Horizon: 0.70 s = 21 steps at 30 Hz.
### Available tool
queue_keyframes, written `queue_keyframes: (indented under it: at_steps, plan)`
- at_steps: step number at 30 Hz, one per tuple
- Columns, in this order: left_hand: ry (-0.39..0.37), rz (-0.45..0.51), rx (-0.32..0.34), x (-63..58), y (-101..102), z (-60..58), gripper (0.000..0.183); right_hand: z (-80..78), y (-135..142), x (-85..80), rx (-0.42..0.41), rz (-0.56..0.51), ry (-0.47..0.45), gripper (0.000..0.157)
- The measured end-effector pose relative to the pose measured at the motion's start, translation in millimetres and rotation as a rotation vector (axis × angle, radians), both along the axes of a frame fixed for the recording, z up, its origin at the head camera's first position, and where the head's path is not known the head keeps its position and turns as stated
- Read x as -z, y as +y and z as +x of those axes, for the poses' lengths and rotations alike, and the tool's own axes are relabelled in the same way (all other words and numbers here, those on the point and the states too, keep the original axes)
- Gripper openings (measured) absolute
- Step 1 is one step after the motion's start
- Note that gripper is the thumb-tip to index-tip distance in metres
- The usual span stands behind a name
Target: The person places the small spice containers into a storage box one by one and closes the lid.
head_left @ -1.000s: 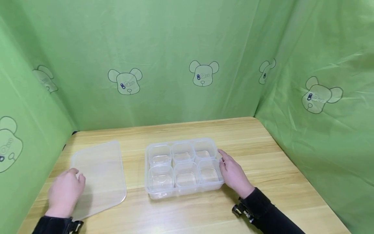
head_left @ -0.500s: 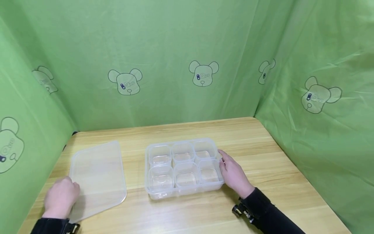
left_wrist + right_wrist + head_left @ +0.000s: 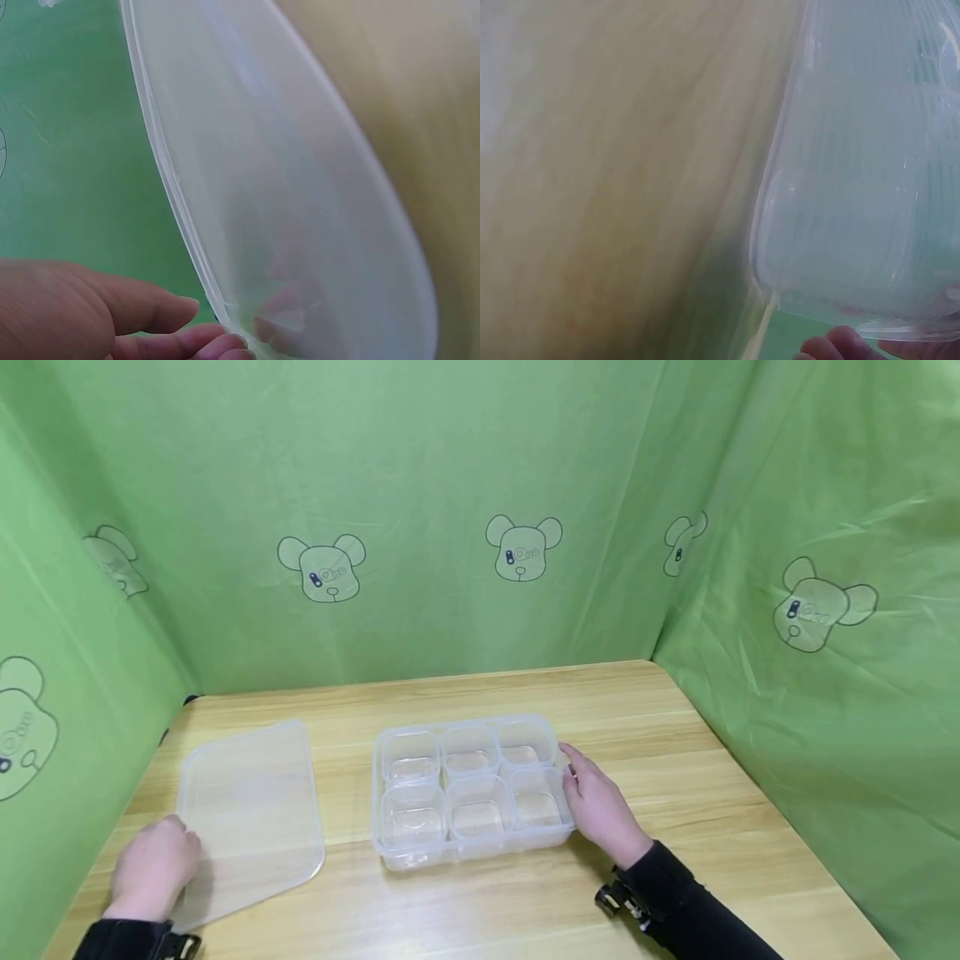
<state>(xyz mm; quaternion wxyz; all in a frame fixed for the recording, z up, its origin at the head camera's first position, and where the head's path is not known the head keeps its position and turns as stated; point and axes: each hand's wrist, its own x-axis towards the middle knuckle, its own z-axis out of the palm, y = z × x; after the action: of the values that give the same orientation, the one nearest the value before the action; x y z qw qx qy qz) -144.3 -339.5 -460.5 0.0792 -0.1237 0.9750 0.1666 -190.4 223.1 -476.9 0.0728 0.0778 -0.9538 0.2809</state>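
Observation:
A clear plastic storage box (image 3: 480,847) stands on the table, holding several small clear open-topped bins (image 3: 480,814) in two rows. My right hand (image 3: 603,810) grips its right end, thumb at the rim; in the right wrist view the fingertips (image 3: 844,341) show at the bottom, beside the box wall (image 3: 840,225). To the left lies a flat translucent lid (image 3: 255,810) with rounded corners. At its near-left edge my left hand (image 3: 155,866) has its fingers curled. The left wrist view shows those fingertips (image 3: 225,346) right at the rim of the lid (image 3: 300,172), thumb just above.
The table (image 3: 720,860) has a light wood-grain top. Green cloth (image 3: 420,460) printed with bear heads hangs behind it and along both sides. A strip of bare tabletop separates the lid from the box.
My left hand has moved down and left to the lid's edge, and its fingers have curled there. The lid's left edge has shifted slightly left. My right hand and the box have stayed put.

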Motion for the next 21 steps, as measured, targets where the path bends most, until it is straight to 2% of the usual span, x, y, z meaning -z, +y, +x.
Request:
queue_keyframes:
  at_steps: [8, 21]
  plan:
    - [-0.005, 0.016, -0.019, -2.6, -5, 4.5, 0.038, 0.1, -1, -0.4, 0.003, 0.001, 0.005, 0.048]
    - [-0.075, 0.01, -0.041, 5.9, -13, 4.2, 0.037, -0.4, 0, 2.0, 0.003, -0.001, -0.008, 0.049]
